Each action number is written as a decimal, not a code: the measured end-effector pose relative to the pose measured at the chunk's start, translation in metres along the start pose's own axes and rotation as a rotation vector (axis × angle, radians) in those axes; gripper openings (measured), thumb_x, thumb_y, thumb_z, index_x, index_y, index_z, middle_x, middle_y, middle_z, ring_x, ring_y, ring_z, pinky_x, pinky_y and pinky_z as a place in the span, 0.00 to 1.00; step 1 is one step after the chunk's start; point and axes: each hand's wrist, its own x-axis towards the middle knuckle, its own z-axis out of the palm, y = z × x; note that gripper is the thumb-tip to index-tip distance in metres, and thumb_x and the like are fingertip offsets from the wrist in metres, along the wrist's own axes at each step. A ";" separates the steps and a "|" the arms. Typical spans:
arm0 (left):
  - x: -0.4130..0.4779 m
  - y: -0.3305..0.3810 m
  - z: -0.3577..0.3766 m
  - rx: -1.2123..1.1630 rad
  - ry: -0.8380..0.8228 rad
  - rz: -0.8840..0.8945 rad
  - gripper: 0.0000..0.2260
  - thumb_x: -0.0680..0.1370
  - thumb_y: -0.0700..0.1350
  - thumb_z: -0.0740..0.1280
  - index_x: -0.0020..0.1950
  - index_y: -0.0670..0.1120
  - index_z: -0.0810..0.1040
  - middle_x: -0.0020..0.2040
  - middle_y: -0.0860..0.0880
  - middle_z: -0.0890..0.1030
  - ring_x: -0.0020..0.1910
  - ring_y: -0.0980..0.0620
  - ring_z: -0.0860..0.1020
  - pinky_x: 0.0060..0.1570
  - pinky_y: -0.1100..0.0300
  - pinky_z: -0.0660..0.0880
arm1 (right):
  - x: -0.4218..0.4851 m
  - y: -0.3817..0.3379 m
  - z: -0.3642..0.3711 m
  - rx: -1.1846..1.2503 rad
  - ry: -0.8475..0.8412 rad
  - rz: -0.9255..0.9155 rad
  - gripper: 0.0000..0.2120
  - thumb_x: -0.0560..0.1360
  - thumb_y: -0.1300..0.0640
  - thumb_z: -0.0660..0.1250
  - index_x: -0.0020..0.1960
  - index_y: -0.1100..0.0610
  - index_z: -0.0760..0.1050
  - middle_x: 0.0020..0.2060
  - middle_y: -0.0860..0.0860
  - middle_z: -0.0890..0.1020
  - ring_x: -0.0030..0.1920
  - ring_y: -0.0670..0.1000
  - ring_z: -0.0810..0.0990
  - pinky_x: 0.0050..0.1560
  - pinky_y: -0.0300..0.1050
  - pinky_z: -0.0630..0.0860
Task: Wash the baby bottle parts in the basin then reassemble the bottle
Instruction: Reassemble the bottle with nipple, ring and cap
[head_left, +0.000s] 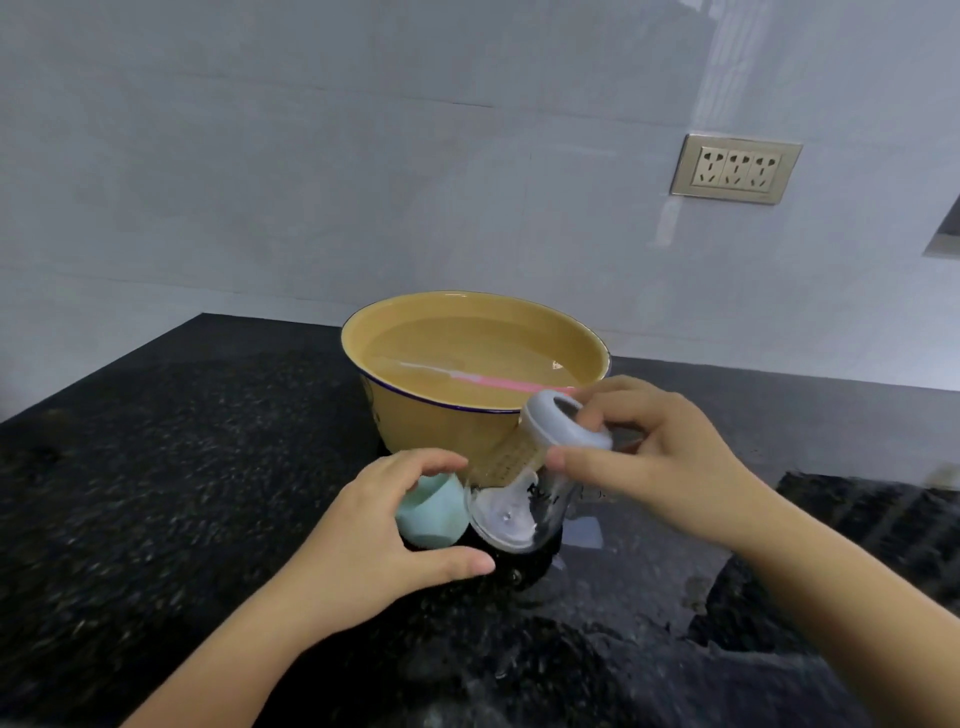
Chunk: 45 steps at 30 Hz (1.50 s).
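Black speckled countertop fills the left and bottom, and a white tiled wall stands behind it.

Two hands are in view, near each other but not touching, each on its own part. The left hand holds one mint-green cap, with its fingers curled over the top and its thumb under it, low over the counter. The cap sits just beside the bottle's base and may touch it; I can't tell for sure.

One yellow basin with a dark blue rim stands on the counter behind the hands. It holds water and sits upright.

One clear baby bottle is in front of the basin, out of the water. It is tilted, with its base toward the camera and its neck up and to the right. There is dark print on its side, a logo word too blurred to read. A printed measuring scale runs up the body, and its numbers are not legible.

One pink-handled brush lies in the basin water, its handle end toward the right rim.

One grey collar sits on the bottle neck. The right hand pinches the collar between thumb and fingers.

One outlet plate is on the wall at the upper right, with three sockets in a row and no readable writing.
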 end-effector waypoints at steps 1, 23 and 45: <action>0.000 0.002 0.002 -0.023 -0.012 0.004 0.35 0.51 0.76 0.68 0.57 0.73 0.68 0.58 0.71 0.73 0.59 0.70 0.69 0.56 0.69 0.68 | 0.000 0.000 0.001 0.063 0.026 0.002 0.17 0.61 0.46 0.76 0.32 0.58 0.76 0.42 0.58 0.79 0.46 0.56 0.79 0.47 0.55 0.76; 0.036 0.054 0.003 -0.550 0.345 0.189 0.22 0.61 0.57 0.71 0.53 0.55 0.74 0.49 0.58 0.83 0.50 0.58 0.81 0.47 0.62 0.77 | -0.007 0.021 0.066 1.342 -0.211 0.377 0.33 0.63 0.37 0.73 0.62 0.55 0.77 0.60 0.61 0.79 0.54 0.57 0.82 0.40 0.44 0.82; 0.055 0.075 -0.008 -0.565 0.401 -0.056 0.33 0.60 0.68 0.66 0.52 0.43 0.78 0.39 0.50 0.83 0.42 0.48 0.82 0.52 0.43 0.77 | -0.029 0.038 0.081 0.039 0.385 -0.456 0.19 0.73 0.66 0.62 0.62 0.55 0.74 0.56 0.44 0.74 0.50 0.39 0.75 0.51 0.29 0.69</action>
